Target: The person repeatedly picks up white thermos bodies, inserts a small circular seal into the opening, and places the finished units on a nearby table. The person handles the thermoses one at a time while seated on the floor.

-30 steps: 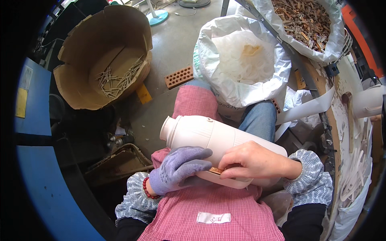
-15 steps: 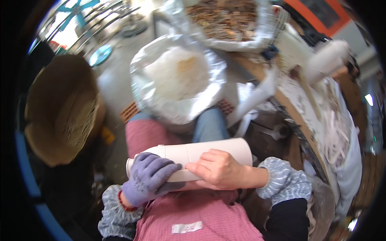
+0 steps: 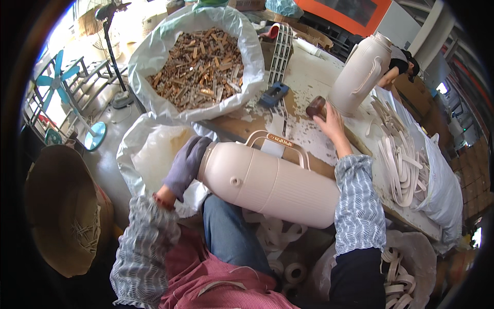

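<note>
A pale pink thermos flask body (image 3: 272, 180) lies on its side across my lap, its handle (image 3: 278, 143) turned toward the worktable. My left hand (image 3: 188, 165), in a grey-purple glove, is wrapped round its narrower end. My bare right hand (image 3: 332, 126) is stretched over the worktable, fingers about a mallet just behind its brown head (image 3: 315, 106). The grip is partly hidden by the hand itself. Close beyond those fingers stands another pale pink flask body (image 3: 360, 74), upright on the table.
A white sack of brown scraps (image 3: 200, 67) stands ahead, beside a second white sack (image 3: 149, 149). A blue block-shaped tool (image 3: 274, 95) and pale strap-like handles (image 3: 399, 170) lie on the worktable (image 3: 303, 72). A large cardboard container (image 3: 56, 206) is at left. Another person (image 3: 399, 67) is beyond the table.
My right hand has left the flask and moved out to the mallet. The flask has turned, its handle now facing away from me. My view has swung right toward the worktable.
</note>
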The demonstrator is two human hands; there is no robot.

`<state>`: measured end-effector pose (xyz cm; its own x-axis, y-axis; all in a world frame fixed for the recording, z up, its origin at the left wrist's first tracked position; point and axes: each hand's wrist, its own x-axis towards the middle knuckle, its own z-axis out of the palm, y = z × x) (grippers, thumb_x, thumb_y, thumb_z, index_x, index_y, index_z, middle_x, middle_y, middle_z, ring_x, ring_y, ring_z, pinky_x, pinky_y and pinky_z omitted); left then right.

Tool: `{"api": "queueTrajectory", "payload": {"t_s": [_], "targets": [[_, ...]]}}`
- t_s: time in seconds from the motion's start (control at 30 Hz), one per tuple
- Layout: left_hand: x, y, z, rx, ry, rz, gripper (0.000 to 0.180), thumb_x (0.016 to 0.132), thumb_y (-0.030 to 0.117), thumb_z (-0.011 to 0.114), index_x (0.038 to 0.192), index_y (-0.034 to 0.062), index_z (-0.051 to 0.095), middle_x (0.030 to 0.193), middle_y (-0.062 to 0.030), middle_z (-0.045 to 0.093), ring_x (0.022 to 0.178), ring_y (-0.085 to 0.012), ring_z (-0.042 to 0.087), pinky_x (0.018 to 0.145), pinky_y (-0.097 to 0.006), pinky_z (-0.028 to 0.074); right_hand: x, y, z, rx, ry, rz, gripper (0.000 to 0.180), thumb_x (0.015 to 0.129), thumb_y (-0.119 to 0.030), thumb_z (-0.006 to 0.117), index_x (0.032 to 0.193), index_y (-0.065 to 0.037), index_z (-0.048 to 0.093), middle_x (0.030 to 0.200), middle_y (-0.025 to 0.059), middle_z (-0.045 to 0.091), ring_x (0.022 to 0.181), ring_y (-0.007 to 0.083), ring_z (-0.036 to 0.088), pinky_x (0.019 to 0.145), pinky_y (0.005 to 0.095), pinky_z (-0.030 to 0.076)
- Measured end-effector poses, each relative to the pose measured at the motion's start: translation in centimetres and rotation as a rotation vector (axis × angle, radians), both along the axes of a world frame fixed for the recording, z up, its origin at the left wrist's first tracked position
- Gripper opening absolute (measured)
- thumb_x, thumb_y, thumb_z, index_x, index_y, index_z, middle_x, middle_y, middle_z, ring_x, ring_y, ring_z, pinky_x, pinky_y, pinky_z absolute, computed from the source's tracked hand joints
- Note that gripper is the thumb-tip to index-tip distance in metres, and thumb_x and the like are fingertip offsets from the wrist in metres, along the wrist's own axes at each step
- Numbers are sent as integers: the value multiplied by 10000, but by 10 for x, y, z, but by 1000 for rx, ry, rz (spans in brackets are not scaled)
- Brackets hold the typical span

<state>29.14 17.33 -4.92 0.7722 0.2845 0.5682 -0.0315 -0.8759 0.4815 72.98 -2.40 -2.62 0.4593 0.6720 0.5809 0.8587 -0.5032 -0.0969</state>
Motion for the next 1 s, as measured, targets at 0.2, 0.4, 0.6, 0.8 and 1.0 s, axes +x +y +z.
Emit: {"api": "queueTrajectory", "payload": {"t_s": [0.2,0.4,0.6,0.8,1.0], "targets": [[23,55,-29,-422,421,155,389,963,230,445,1300,44,500,1198,-177,579,946,-292,647,516,-330,576,-55,40,34,-238,409,74,522,870,-503,606,1183,-88,559,962,160,684,913,344,645,798,431,492],[39,33,9,-407,568,92,492,834,54,571,1312,10,462,1243,-201,526,1143,-337,546,797,-368,536,-152,-7,68,-419,508,316,560,867,-568,562,1159,-92,592,963,151,690,949,345,644,822,412,498],[36,85,-56,-123,443,-31,710,693,71,756,1344,60,474,1275,-154,554,1111,-279,564,893,-381,519,-102,-37,65,-242,23,75,366,835,-366,668,1039,-65,626,986,133,672,934,335,611,854,417,479],[0,77,-36,-727,371,256,324,928,261,549,1181,64,594,927,-101,660,585,-167,627,443,-293,495,-160,-289,9,572,46,-191,133,866,5,620,995,-4,650,929,105,649,817,191,621,726,299,488],[-5,-4,-2,-606,411,282,515,919,246,573,1372,33,451,1198,-108,617,1034,-219,612,847,-377,519,-178,-615,-128,-319,293,-1307,743,697,-230,805,1342,-131,450,1331,179,472,1189,389,460,995,486,379]]}}
